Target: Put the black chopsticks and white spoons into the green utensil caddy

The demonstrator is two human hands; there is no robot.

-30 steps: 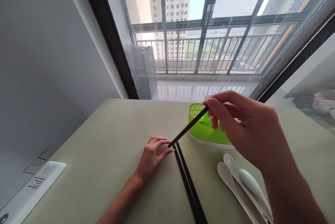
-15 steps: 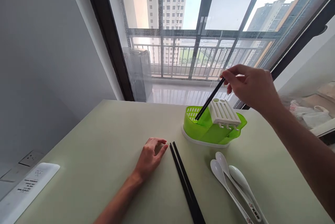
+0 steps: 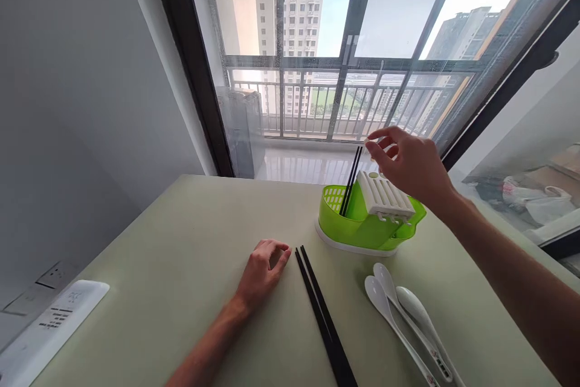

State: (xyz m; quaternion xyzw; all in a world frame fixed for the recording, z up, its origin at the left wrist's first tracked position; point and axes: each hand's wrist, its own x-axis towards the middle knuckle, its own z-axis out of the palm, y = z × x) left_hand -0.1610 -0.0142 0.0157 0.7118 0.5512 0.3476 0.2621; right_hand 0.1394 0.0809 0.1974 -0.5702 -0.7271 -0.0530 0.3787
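A pair of black chopsticks [image 3: 350, 182] leans upright in the left compartment of a green utensil holder [image 3: 353, 233] with a white slotted top. Just right of their upper ends hovers my right hand [image 3: 405, 160], apart from them, its thumb and fingers loosely parted with nothing held. My left hand [image 3: 265, 269] rests on the table, fingers loosely curled and empty. Beside its fingertips lie more black chopsticks [image 3: 324, 314], pointing away from me. Several white spoons [image 3: 408, 320] lie to the right of these, in front of the holder.
The pale green table [image 3: 181, 254] ends at a window [image 3: 344, 61] behind the holder. A white power strip or similar long white object [image 3: 58, 320] lies along the left edge. A grey wall [image 3: 81, 103] rises on the left. White bags [image 3: 539, 200] show beyond glass on the right.
My right hand has let go of the chopsticks and moved slightly left and down. The chopsticks now stand steeper in the holder. My left hand stays in place.
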